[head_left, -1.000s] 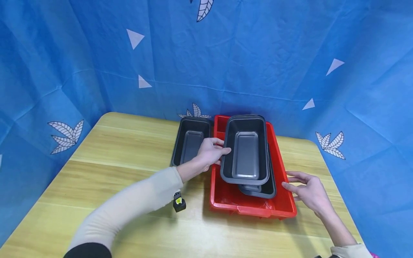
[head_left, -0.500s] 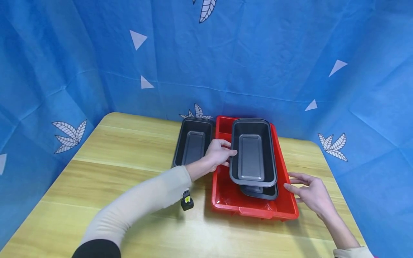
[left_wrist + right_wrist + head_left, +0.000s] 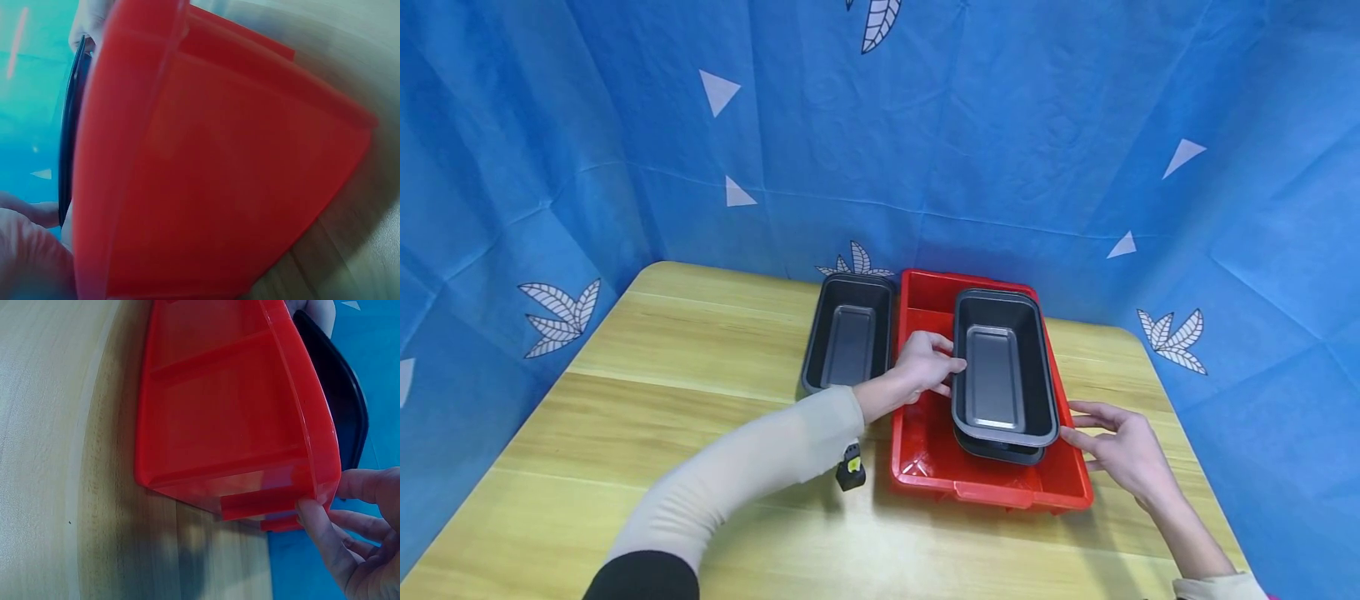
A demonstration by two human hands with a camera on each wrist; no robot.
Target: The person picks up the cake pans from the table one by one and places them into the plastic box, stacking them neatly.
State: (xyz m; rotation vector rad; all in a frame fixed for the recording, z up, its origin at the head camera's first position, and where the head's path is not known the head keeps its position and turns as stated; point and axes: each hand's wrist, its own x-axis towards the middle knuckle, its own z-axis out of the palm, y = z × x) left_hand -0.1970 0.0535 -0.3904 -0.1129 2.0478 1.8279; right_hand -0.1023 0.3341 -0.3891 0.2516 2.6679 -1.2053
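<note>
A dark loaf pan [image 3: 1000, 367] is over the right half of a red plastic bin [image 3: 925, 479]. My left hand [image 3: 921, 364] pinches its left rim, thumb over the edge. Beneath it sits another dark loaf pan [image 3: 1000, 452], mostly hidden, with only its near end showing. My right hand [image 3: 1123, 450] grips the bin's right side near the front corner. In the right wrist view its thumb and fingers are at the bin's rim [image 3: 325, 456], and the pan's dark edge [image 3: 353, 406] rises above it. In the left wrist view the bin's wall [image 3: 206, 169] fills the middle.
A third loaf pan [image 3: 850, 333] stands on the wooden table [image 3: 700, 350] just left of the bin, partly covered by my left forearm. A blue patterned cloth [image 3: 970, 150] hangs behind the table and at both sides.
My left hand has moved the loaf pan right and toward me, lower over the pan beneath it, so less of that one shows. The right hand has stayed at the bin's side.
</note>
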